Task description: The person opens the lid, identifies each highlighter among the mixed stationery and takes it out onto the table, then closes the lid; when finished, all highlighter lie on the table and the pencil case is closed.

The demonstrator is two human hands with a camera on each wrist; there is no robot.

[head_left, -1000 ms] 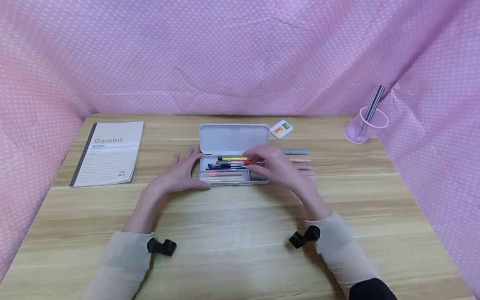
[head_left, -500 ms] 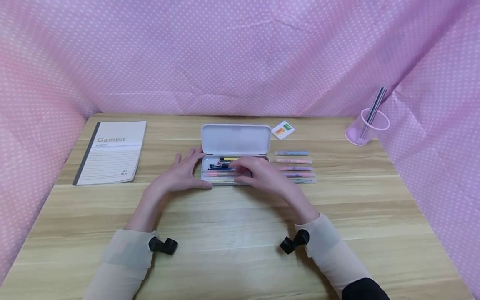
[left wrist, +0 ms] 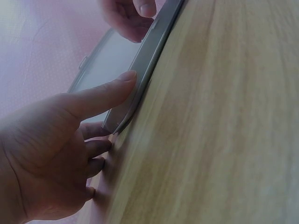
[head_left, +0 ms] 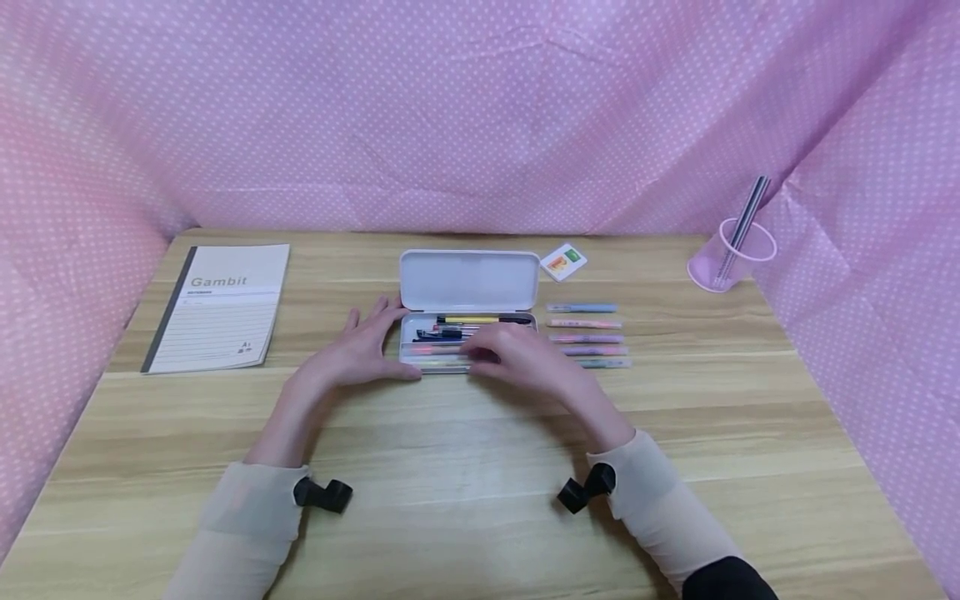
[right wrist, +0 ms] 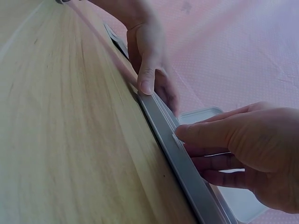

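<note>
A white pencil case lies with its lid up, holding several pens in the back part and more behind a front divider. My left hand holds its left end, thumb along the front wall and fingers spread round the far corner. My right hand reaches over the case's front right part. In the right wrist view, the right thumb touches the front rim while the bent fingertips go down inside. Whether they pinch a pen is hidden.
Right of the case, several pastel pens lie in a row on the wooden table. A white eraser-like block sits behind them. A notebook lies at the left, and a pink mesh cup with striped pencils stands far right.
My right hand has moved left and towards me, from the case's right end to its front compartment, uncovering the pens at the right. The left hand keeps its place.
</note>
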